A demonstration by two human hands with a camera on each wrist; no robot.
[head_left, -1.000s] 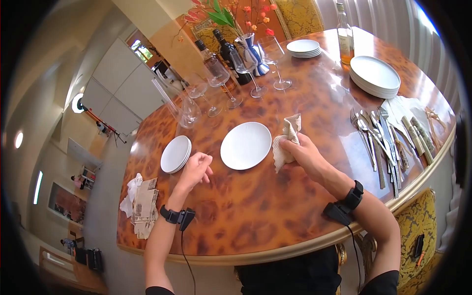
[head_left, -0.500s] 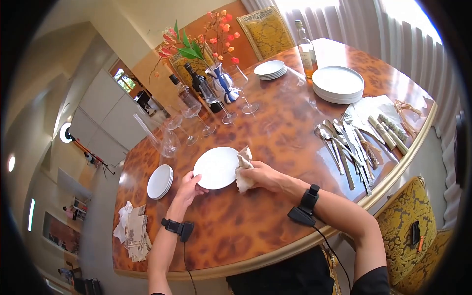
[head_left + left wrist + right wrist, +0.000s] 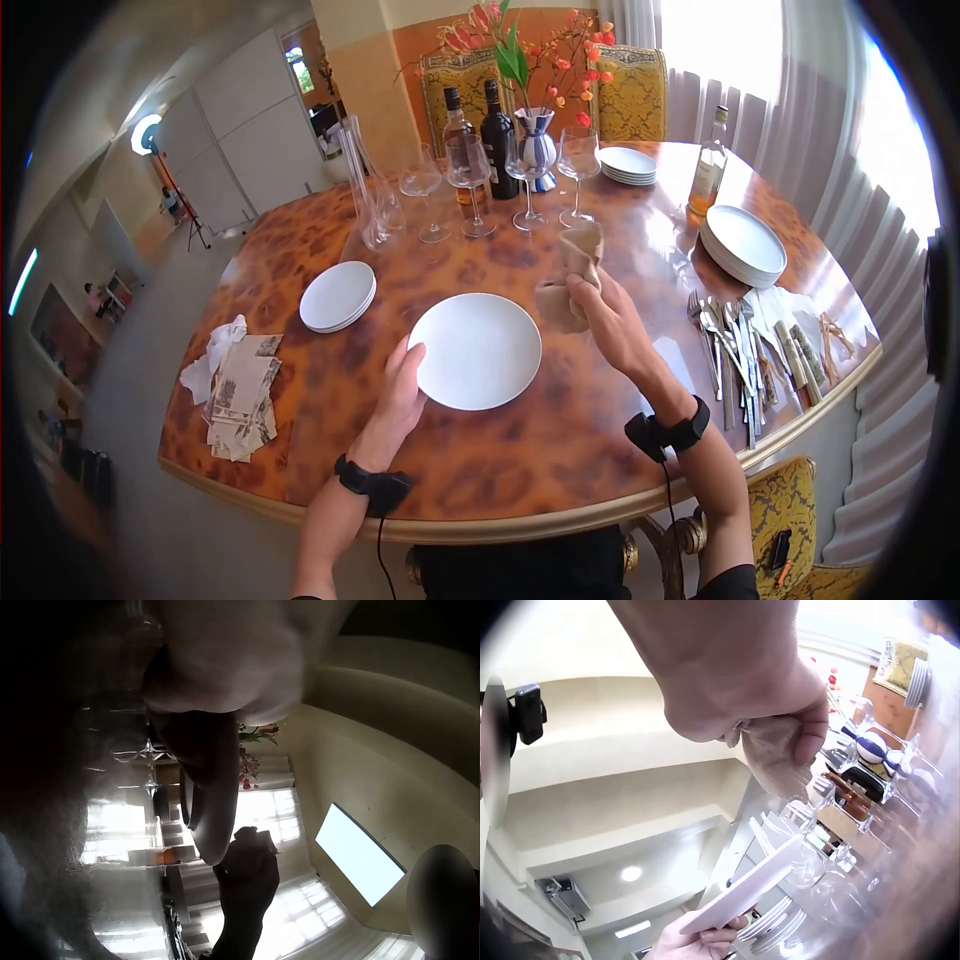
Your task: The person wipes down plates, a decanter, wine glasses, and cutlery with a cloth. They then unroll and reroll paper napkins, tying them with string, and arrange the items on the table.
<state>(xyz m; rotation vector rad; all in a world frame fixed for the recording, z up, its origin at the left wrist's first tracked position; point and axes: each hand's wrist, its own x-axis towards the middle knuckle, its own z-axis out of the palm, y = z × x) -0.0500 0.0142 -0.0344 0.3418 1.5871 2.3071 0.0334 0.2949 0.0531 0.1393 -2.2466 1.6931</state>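
Beige cloth [image 3: 563, 306]: drawn away from the rim of the white plate [image 3: 477, 352] by your right hand [image 3: 617, 325].
Right grip: pinching that cloth, just beside the plate.
Left grip: your left hand [image 3: 401, 388] pinches the plate's left edge, above the table [image 3: 545, 455].
Far-right bottle [image 3: 710, 162]: amber liquid [image 3: 702, 192] inside, label too small to read.
Striped vase [image 3: 538, 150]: holding red flowers [image 3: 594, 52].

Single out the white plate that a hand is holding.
The lone plate gripped at its rim by the left hand; the other white plates, in three stacks, rest on the table, touched by no hand.
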